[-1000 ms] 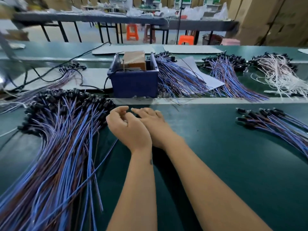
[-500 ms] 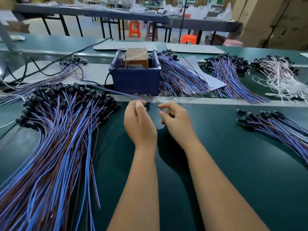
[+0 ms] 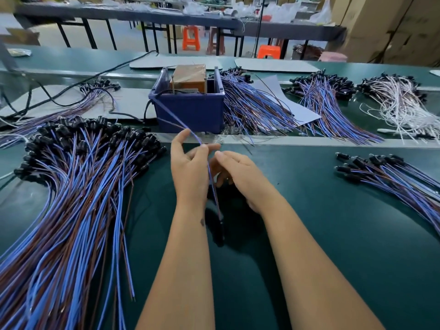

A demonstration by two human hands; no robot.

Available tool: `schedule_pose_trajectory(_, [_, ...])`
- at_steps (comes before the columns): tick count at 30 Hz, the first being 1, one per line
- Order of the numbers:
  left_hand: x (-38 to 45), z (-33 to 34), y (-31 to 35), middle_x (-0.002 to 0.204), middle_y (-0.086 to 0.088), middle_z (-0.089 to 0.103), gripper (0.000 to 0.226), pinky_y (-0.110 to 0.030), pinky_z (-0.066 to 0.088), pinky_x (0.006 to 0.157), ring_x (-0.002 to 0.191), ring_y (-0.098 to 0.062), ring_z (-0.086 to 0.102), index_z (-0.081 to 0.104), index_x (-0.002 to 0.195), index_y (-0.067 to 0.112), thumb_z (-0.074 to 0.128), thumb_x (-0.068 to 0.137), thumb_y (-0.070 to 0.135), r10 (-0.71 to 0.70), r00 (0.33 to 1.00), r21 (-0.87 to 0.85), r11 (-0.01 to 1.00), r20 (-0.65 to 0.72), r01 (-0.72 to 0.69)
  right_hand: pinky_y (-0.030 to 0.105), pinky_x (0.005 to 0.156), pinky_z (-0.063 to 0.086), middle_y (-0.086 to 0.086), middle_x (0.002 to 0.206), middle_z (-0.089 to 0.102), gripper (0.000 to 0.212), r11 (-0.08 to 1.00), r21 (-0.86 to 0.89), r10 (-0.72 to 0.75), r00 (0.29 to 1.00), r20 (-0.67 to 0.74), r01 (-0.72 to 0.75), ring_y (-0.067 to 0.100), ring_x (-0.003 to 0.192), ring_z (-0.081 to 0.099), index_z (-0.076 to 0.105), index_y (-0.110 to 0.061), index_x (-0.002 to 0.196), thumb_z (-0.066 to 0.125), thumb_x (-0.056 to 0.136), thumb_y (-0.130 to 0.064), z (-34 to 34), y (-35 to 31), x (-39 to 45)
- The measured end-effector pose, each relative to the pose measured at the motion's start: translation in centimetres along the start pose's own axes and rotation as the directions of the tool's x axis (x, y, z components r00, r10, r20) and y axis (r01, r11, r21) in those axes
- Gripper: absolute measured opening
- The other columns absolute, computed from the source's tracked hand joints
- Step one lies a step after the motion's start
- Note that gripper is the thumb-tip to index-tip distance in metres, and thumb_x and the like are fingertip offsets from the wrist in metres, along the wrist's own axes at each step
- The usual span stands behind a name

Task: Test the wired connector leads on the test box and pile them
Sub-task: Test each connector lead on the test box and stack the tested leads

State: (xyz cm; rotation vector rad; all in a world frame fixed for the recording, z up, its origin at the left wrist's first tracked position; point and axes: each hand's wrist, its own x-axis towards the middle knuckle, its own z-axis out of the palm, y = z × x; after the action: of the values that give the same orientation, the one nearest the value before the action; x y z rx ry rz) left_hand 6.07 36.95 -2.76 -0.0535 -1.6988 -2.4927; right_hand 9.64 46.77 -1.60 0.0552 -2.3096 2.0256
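Blue lead: one thin blue and brown lead is running between the two hands, at the middle of the green table.
Left hand: the left hand is standing up with its palm to the right. Its thumb and first finger are pinching the lead near the top. The other fingers are curling loosely.
Right hand: the right hand is sitting just beside the left one, at 3 o'clock from it. Its fingers are bending loosely toward the lead. I cannot tell if they are holding it or only touching it.
Long line: the lead is pointing up toward 11 o'clock, to the test box. Its lower part is hanging down toward 6 o'clock, with a black plug at the bottom, between the two arms.
Test box: a dark blue bin with a brown block inside is sitting at 12 o'clock from the hands.
Big pile: a large pile of leads is lying at 9 o'clock, its black plugs at the far end.
Small pile: a smaller pile is lying at 3 o'clock, well apart from the hands.
Far piles: more blue leads and white leads are lying behind, at 1 and 2 o'clock.
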Motion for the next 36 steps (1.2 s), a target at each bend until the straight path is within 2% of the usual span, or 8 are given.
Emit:
schedule_pose_trajectory(4, [0.1, 0.2, -0.2, 0.098, -0.001, 0.077, 0.039, -0.023, 0.051, 0.052, 0.078, -0.012, 0.069, 0.041, 0.135, 0.019, 0.051, 0.098, 0.009, -0.06, 0.989, -0.013, 0.998, 0.132, 0.062, 0.018, 0.051, 0.044, -0.002, 0.066, 0.06, 0.026, 0.986, 0.169, 0.036, 0.977, -0.21, 0.0, 0.005, 0.055, 0.052, 0.065, -0.012, 0.083, 0.048, 0.101, -0.016, 1.4, 0.4, 0.9])
schedule_pose_trajectory(7, [0.4, 0.3, -0.3, 0.099, 0.001, 0.077, 0.017, -0.025, 0.051, 0.056, 0.077, -0.012, 0.067, 0.061, 0.11, 0.015, 0.051, 0.098, 0.008, -0.095, 0.988, -0.061, 0.993, 0.123, 0.103, 0.016, 0.043, 0.038, -0.002, 0.06, 0.055, 0.027, 0.958, 0.288, 0.068, 0.96, -0.273, 0.014, 0.004, 0.047, 0.047, 0.064, -0.013, 0.076, 0.053, 0.1, -0.018, 2.4, 0.1, 1.3])
schedule_pose_trajectory(10, [0.4, 0.4, -0.3, 0.079, 0.001, 0.072, 0.018, -0.024, 0.049, 0.054, 0.067, -0.013, 0.061, 0.067, 0.086, 0.019, 0.056, 0.095, 0.008, -0.097, 0.992, -0.044, 0.994, 0.075, 0.101, 0.023, 0.049, 0.042, 0.005, 0.067, 0.057, 0.026, 0.927, 0.375, 0.11, 0.941, -0.32, 0.019, 0.013, 0.057, 0.051, 0.067, -0.012, 0.077, 0.055, 0.099, -0.02, 3.4, 0.1, 2.0])
schedule_pose_trajectory(13, [0.3, 0.4, -0.2, 0.066, -0.001, 0.06, 0.02, -0.022, 0.045, 0.049, 0.058, -0.012, 0.052, 0.064, 0.076, 0.017, 0.056, 0.092, 0.008, -0.105, 0.992, 0.017, 0.994, 0.069, 0.104, 0.031, 0.056, 0.04, 0.009, 0.07, 0.056, 0.025, 0.929, 0.371, 0.123, 0.924, -0.362, 0.022, 0.021, 0.065, 0.048, 0.065, -0.014, 0.074, 0.057, 0.097, -0.022, 3.6, 0.2, 2.4])
schedule_pose_trajectory(19, [-0.1, 0.3, 0.2, 0.061, -0.006, 0.051, 0.015, -0.021, 0.041, 0.043, 0.048, -0.013, 0.045, 0.057, 0.078, 0.01, 0.051, 0.088, 0.0, -0.139, 0.982, 0.047, 0.99, 0.131, 0.133, 0.017, 0.038, 0.032, -0.007, 0.049, 0.044, 0.042, 0.935, 0.353, 0.108, 0.935, -0.338, 0.019, 0.006, 0.042, 0.038, 0.055, -0.021, 0.053, 0.06, 0.094, -0.019, 2.7, 0.3, 1.5])
schedule_pose_trajectory(25, [-0.3, -0.1, 0.5, 0.067, -0.012, 0.057, 0.014, -0.022, 0.044, 0.041, 0.047, -0.015, 0.051, 0.064, 0.087, 0.004, 0.05, 0.085, 0.004, -0.115, 0.98, -0.014, 0.993, 0.16, 0.119, 0.014, 0.038, 0.034, -0.007, 0.053, 0.055, 0.02, 0.93, 0.368, 0.109, 0.949, -0.295, 0.008, 0.002, 0.04, 0.044, 0.068, -0.014, 0.08, 0.055, 0.095, -0.009, 2.7, -0.2, 1.1])
schedule_pose_trajectory(29, [-0.1, -0.4, 0.2, 0.07, -0.001, 0.067, 0.018, -0.023, 0.047, 0.043, 0.052, -0.013, 0.055, 0.066, 0.081, 0.013, 0.057, 0.097, 0.013, -0.085, 0.993, -0.035, 0.995, 0.076, 0.088, 0.016, 0.043, 0.036, -0.004, 0.058, 0.056, 0.018, 0.964, 0.264, 0.07, 0.961, -0.269, 0.004, 0.005, 0.045, 0.043, 0.064, -0.012, 0.077, 0.057, 0.093, -0.007, 2.6, 0.2, 0.9])
schedule_pose_trajectory(36, [0.4, -0.5, 0.2, 0.071, -0.002, 0.063, 0.008, -0.031, 0.044, 0.057, 0.058, -0.017, 0.052, 0.066, 0.099, 0.018, 0.061, 0.095, 0.013, -0.085, 0.996, -0.082, 0.993, -0.001, 0.084, 0.015, 0.042, 0.034, -0.006, 0.053, 0.055, 0.019, 0.982, 0.187, 0.058, 0.982, -0.177, -0.025, 0.005, 0.044, 0.043, 0.061, -0.011, 0.071, 0.055, 0.087, -0.002, 2.3, 0.3, 0.8])
